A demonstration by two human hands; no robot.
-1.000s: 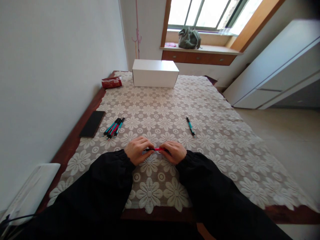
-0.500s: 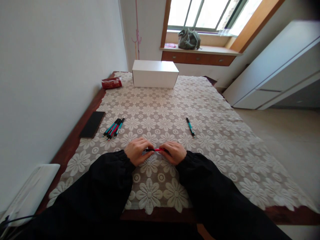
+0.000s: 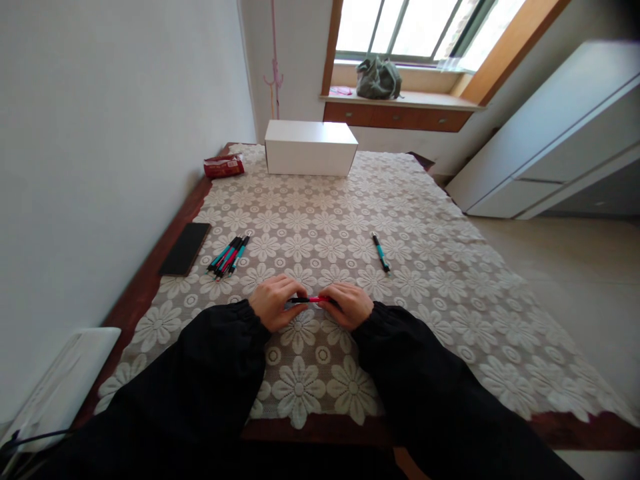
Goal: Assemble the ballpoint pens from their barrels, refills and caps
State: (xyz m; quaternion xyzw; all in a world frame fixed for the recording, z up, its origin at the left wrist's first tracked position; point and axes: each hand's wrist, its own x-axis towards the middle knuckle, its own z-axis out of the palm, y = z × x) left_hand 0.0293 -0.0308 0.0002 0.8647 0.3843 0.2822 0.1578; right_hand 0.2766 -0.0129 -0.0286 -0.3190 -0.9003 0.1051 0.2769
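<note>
Between my two hands lies a pink and black pen (image 3: 314,299), held level just above or on the tablecloth. My left hand (image 3: 276,301) pinches its black end, and my right hand (image 3: 349,305) grips the pink end, whose tip is partly hidden by the fingers. Left of my left hand rests a bunch of several teal, pink and black pens (image 3: 229,257), lying close together. A single teal and black pen (image 3: 381,253) lies beyond my right hand.
A dark phone-like slab (image 3: 185,249) lies at the table's left edge. Farther back are a red packet (image 3: 223,166) and a white box (image 3: 309,157). The flowered lace tablecloth (image 3: 425,333) covers the wooden table. A white device (image 3: 65,383) stands at the near left.
</note>
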